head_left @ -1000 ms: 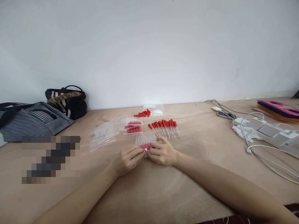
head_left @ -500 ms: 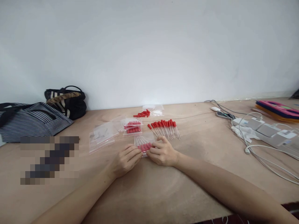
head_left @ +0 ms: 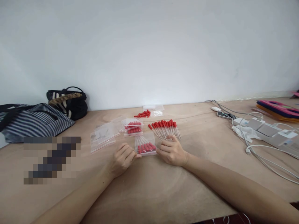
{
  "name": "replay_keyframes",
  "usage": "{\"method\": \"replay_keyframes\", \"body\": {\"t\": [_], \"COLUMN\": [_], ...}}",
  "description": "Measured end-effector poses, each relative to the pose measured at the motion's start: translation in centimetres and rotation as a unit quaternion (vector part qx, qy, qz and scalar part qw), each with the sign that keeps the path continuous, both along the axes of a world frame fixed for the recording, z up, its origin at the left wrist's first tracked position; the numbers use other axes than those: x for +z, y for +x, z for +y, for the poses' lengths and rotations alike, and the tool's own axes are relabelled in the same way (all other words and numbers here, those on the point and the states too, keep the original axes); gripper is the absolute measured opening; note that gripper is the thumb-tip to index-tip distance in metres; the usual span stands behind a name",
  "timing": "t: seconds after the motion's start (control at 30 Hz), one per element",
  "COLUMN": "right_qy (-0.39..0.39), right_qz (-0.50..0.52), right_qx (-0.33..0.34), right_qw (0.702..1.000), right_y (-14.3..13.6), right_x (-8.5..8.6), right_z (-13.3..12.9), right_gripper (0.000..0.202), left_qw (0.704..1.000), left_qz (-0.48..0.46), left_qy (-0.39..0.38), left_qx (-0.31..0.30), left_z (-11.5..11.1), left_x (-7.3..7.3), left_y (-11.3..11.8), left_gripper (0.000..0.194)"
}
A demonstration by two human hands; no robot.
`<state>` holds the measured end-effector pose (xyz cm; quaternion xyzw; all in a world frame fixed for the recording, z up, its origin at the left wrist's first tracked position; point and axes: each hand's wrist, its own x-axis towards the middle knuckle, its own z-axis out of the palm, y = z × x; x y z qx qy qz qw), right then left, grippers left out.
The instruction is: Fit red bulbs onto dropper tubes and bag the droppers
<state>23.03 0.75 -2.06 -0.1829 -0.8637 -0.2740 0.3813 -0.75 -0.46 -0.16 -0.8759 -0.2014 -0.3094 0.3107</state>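
Note:
A clear zip bag (head_left: 145, 140) lies on the table between my hands, its zip edge towards me. Several droppers with red rubber bulbs (head_left: 146, 147) show through its plastic. My left hand (head_left: 123, 159) is closed on the bag's near left corner, thumb along the zip edge. Fingers of my right hand (head_left: 172, 152) are curled in a pinch at the near right corner. Just beyond my right hand a row of loose droppers (head_left: 164, 126) is fanned out, bulbs pointing away from me.
Filled bags (head_left: 133, 127) are stacked left of centre, beside flat zip bags (head_left: 104, 136). Loose red bulbs (head_left: 143, 114) and clear tubes (head_left: 157, 113) lie at the back. Striped bag (head_left: 39, 121) and black bag (head_left: 70, 104) stand left; a power strip (head_left: 275, 137) with cables is right.
My hands have moved apart along the bag's near edge to its corners, the right hand going right and the left going left. More of the red bulbs now shows.

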Motion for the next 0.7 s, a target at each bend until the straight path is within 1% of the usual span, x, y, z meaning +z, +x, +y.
{"method": "replay_keyframes", "body": {"t": [0.13,0.27,0.33,0.43,0.53,0.57,0.63,0.7], "right_qy": [-0.003,-0.011,-0.016,-0.024,-0.045,-0.053,-0.065,-0.073], "right_qz": [-0.002,-0.003,-0.002,0.005,0.011,0.014,0.02,0.022], "right_qx": [0.003,0.014,0.019,0.026,0.039,0.045,0.061,0.074], "right_qw": [1.0,1.0,1.0,0.999,0.998,0.998,0.996,0.994], "right_y": [0.0,0.2,0.3,0.5,0.6,0.6,0.4,0.2], "right_x": [-0.2,-0.3,-0.3,-0.3,-0.3,-0.3,-0.3,-0.3], "right_z": [0.0,0.0,-0.1,-0.2,-0.4,-0.6,-0.8,-1.0], "right_gripper": [0.022,0.021,0.02,0.019,0.018,0.018,0.015,0.013], "left_qw": [1.0,0.999,0.998,0.997,0.998,0.998,0.997,0.995], "left_qz": [-0.004,-0.009,-0.006,-0.006,-0.02,-0.021,-0.005,0.037], "left_qy": [-0.009,-0.036,-0.049,-0.052,-0.054,-0.059,-0.072,-0.086], "left_qx": [-0.021,-0.035,-0.04,-0.05,-0.037,-0.027,-0.018,-0.037], "left_z": [0.3,0.5,0.4,0.2,0.1,0.1,0.3,0.6], "left_x": [-0.6,-1.2,-1.3,-1.0,-0.2,0.1,0.5,0.5], "left_y": [-0.6,-1.1,-1.3,-1.3,-1.1,-1.0,-0.8,-0.7], "left_gripper": [0.022,0.023,0.023,0.02,0.008,0.012,0.026,0.033]}}
